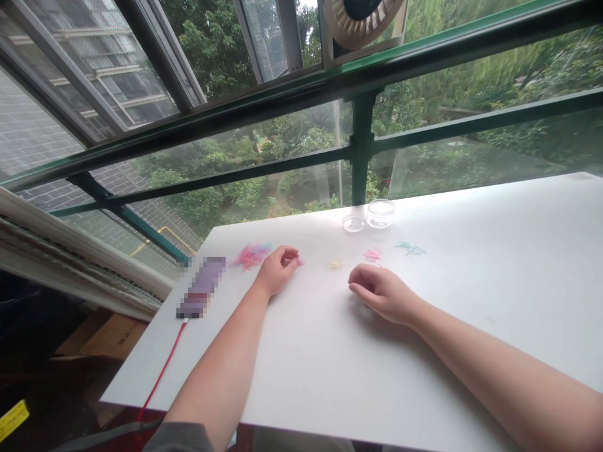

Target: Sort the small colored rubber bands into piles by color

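My left hand [281, 271] rests on the white table with its fingers curled. Its fingertips meet a few small purple strands [302, 262]; whatever is between them is too small to make out. To its left is a loose heap of thin pink, red and blue strands [252, 255], like tiny rubber bands. My right hand [384, 294] lies loosely curled, thumb apart from the fingers, with nothing visible in it. Just beyond it are a small pink pile [373, 253] and a teal pile [411, 248]. A pale yellow pile [335, 264] lies between both hands.
A clear round jar [380, 214] and its clear lid [353, 224] stand near the table's far edge. A blurred-out phone [202, 287] with a red cable [162, 370] lies at the left. Beyond the white table [301, 376] are a green railing [362, 150] and windows.
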{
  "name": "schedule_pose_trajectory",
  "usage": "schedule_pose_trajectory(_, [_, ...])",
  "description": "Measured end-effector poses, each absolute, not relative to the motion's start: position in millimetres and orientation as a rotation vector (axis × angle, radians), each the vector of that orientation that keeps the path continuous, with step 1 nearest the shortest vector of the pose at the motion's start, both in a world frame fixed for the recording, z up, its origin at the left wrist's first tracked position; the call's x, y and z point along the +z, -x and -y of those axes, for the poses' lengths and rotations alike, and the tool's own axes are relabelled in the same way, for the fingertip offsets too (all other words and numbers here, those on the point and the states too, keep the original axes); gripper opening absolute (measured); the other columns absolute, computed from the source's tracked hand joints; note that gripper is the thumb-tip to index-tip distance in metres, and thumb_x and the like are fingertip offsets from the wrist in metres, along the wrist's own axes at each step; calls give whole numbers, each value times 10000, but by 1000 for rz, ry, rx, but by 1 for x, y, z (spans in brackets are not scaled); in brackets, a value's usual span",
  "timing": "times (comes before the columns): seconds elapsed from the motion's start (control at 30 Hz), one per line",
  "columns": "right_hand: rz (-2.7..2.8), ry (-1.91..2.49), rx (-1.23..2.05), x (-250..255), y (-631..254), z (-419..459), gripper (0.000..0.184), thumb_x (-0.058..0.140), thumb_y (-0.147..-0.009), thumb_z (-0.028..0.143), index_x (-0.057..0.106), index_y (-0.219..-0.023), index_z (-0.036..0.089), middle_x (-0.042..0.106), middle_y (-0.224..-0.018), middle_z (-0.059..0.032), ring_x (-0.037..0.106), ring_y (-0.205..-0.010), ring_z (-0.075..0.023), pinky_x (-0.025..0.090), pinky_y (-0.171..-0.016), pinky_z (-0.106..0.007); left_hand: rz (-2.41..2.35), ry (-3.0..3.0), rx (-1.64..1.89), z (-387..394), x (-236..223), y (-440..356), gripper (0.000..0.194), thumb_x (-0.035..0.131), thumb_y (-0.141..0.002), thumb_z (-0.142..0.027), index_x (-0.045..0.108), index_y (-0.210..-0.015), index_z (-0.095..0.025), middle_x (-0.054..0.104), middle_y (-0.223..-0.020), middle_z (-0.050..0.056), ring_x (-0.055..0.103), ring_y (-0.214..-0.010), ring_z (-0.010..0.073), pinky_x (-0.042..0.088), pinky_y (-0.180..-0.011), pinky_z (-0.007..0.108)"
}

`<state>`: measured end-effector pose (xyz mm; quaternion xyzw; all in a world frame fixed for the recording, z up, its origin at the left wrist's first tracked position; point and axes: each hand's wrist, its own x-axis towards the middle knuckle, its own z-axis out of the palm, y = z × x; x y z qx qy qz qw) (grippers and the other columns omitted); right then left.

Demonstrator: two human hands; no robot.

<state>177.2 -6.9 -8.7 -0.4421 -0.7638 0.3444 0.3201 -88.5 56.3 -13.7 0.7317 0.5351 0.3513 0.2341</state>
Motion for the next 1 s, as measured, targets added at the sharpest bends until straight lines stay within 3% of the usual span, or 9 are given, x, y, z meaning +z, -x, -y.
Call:
schedule_pose_trajectory(0.13, [2008, 1170, 907, -7, -177, 7, 75, 488, -813, 239, 517, -761, 195, 504, -602, 32, 446, -542, -105, 354, -525, -233, -1623, -1939, 1065, -65, -16, 90, 235, 482, -803, -247, 610, -980, -160, 671, -950, 69, 623, -827, 160, 505, -773, 306])
schedule_pose_trajectory(0.43, [2001, 1161, 935, -7, -176, 7, 77, 480, -815, 237, 514, -758, 196, 508, -614, 29, 445, -546, -105, 352, -518, -230, -1793, -2094, 765, -65, -9, 83, 193, 588, -731, -291, 715, -848, -203, 676, -899, 49, 611, -796, 175, 488, -790, 318])
schedule_pose_trajectory(0.77, [2003, 1163, 924, -5, -176, 8, 79, 481, -810, 231, 512, -749, 191, 511, -620, 24, 449, -555, -107, 358, -527, -234, -1793, -2258, 711, -65, -12, 80, 132, 529, -746, -216, 653, -746, -170, 636, -809, 58, 579, -778, 174, 467, -747, 296])
schedule_pose_trajectory(1.0, [2009, 1154, 925, -6, -176, 8, 90, 474, -815, 242, 513, -751, 192, 513, -622, 19, 453, -552, -112, 360, -521, -239, -1772, -2106, 845, -64, -15, 84, 161, 496, -791, -282, 609, -796, -167, 655, -762, 54, 594, -709, 182, 474, -713, 326])
